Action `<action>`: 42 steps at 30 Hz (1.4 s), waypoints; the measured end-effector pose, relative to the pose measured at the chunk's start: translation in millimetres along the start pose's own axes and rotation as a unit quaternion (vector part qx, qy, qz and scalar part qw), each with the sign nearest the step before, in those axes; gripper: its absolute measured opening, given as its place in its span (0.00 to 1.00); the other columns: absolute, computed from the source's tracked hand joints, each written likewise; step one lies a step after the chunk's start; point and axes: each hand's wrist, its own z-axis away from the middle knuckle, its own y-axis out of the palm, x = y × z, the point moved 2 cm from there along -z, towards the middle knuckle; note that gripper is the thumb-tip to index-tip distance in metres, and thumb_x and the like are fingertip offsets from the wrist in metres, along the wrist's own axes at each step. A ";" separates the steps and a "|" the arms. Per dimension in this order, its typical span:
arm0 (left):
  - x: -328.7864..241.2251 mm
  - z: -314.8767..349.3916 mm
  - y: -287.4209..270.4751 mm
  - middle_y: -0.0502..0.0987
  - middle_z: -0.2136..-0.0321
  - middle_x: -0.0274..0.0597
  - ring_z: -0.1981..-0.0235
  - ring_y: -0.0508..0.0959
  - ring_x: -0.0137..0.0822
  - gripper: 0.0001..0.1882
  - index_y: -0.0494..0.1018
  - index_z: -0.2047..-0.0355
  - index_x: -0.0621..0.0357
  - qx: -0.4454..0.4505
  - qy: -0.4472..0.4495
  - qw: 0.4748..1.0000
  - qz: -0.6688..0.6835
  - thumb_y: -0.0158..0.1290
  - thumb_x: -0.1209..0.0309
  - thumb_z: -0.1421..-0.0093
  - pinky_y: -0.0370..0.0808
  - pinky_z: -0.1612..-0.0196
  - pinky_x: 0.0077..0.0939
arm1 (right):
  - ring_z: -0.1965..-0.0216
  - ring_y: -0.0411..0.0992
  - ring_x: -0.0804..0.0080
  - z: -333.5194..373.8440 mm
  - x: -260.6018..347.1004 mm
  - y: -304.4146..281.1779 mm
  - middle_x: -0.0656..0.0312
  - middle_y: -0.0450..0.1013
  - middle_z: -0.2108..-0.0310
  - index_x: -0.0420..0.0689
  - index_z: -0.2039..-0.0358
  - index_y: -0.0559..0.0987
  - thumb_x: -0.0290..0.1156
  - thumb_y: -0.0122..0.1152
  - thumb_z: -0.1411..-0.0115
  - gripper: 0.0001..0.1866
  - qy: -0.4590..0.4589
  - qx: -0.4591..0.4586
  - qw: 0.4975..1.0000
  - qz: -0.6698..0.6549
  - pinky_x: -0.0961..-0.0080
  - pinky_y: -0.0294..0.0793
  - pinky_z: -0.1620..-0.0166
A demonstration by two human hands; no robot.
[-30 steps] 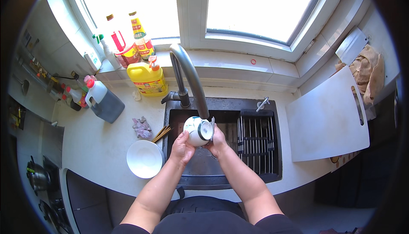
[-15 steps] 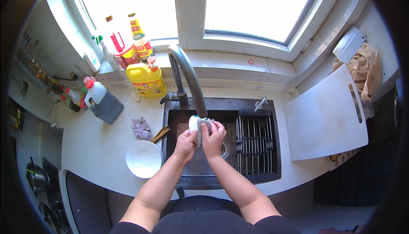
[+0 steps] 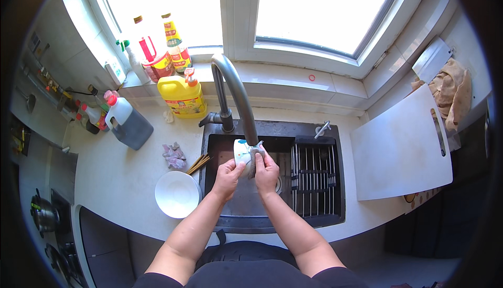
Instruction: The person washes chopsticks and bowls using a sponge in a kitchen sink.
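Observation:
Over the dark sink (image 3: 246,225), just under the tip of the curved grey faucet (image 3: 242,96), a small white bowl (image 3: 241,153) with a coloured pattern is held tilted on its side. My left hand (image 3: 227,179) grips its near left edge between thumb and fingers. A grey cloth (image 3: 252,165) is pinched in my right hand (image 3: 266,174), which presses it over the bowl's right-hand rim. The fingers of my right hand are partly hidden behind the cloth and bowl. I cannot tell whether water is running.
Left of the sink are stacked white bowls (image 3: 177,194), chopsticks (image 3: 198,164) and a crumpled cloth (image 3: 174,155). A yellow pump jug (image 3: 183,97) and a dark-liquid jug (image 3: 129,124) stand behind. A drying rack (image 3: 313,178) spans the sink's right; beyond leans a white cutting board (image 3: 401,149).
The bowl has turned so more of its patterned outside shows. My right hand has shifted slightly with the cloth along the rim. The whole view has moved a little.

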 end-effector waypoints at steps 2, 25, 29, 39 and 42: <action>-2.5 -0.4 -1.4 0.76 0.68 0.35 0.68 0.73 0.22 0.09 0.73 0.62 0.65 0.003 0.015 1.000 -0.002 0.49 0.72 0.39 0.70 0.61 0.18 | 0.71 0.76 0.70 -0.6 12.7 -0.3 0.56 0.77 0.72 0.40 0.62 0.79 0.31 0.58 0.44 0.12 0.019 0.042 0.989 0.138 0.75 0.72 0.66; -1.3 -18.2 -10.8 0.71 0.53 0.48 0.50 0.71 0.42 0.18 0.63 0.49 0.64 -0.007 -0.102 0.948 0.300 0.41 0.67 0.36 0.66 0.45 0.43 | 0.52 0.68 0.68 -18.2 -28.6 -9.2 0.59 0.70 0.53 0.42 0.51 0.69 0.51 0.30 0.34 0.27 0.370 0.156 0.878 -0.260 0.69 0.66 0.48; 15.3 -37.8 -10.7 0.69 0.51 0.50 0.48 0.69 0.45 0.17 0.61 0.49 0.65 -0.130 -0.128 0.908 0.377 0.37 0.68 0.34 0.64 0.43 0.45 | 0.47 0.62 0.62 2.0 -63.8 -4.2 0.51 0.63 0.48 0.38 0.46 0.63 0.47 0.33 0.34 0.27 0.158 0.096 0.981 -0.053 0.71 0.59 0.45; 12.3 -34.8 -17.5 0.73 0.59 0.45 0.58 0.75 0.41 0.16 0.67 0.55 0.63 -0.072 -0.241 0.941 0.228 0.35 0.66 0.36 0.71 0.52 0.40 | 0.40 0.54 0.52 -9.8 -5.0 12.0 0.50 0.58 0.42 0.40 0.45 0.65 0.41 0.43 0.39 0.25 -0.183 0.257 0.833 0.455 0.52 0.52 0.41; -4.2 -23.6 -3.2 0.74 0.61 0.44 0.60 0.76 0.38 0.15 0.68 0.57 0.62 -0.046 -0.251 0.962 0.095 0.37 0.67 0.36 0.72 0.55 0.37 | 0.49 0.66 0.56 -40.2 -29.4 3.6 0.53 0.70 0.52 0.40 0.54 0.74 0.42 0.42 0.38 0.21 -0.099 0.325 0.873 0.349 0.63 0.61 0.45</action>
